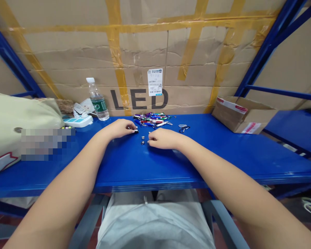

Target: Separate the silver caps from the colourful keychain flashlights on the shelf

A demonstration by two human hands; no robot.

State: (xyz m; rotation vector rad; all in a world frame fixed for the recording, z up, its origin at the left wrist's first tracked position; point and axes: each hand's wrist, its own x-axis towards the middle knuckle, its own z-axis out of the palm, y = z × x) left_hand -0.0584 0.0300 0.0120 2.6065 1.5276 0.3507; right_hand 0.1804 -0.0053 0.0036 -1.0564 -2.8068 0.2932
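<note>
Silver metal bits (142,143) lay on the blue tabletop (145,166) between the left hand's grip (121,128) and the right hand's grip (164,139), just beside the latter. The left pinched a small dark-and-silver piece (136,131) near the heap of shiny coloured tubes (152,119); the right was curled, and whether it pinched anything I could not tell.

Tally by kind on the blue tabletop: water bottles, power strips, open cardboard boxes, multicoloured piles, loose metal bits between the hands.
Water bottle: 1
Power strip: 1
Open cardboard box: 1
Multicoloured pile: 1
Loose metal pieces between left hand and right hand: 2
Total: 6
</note>
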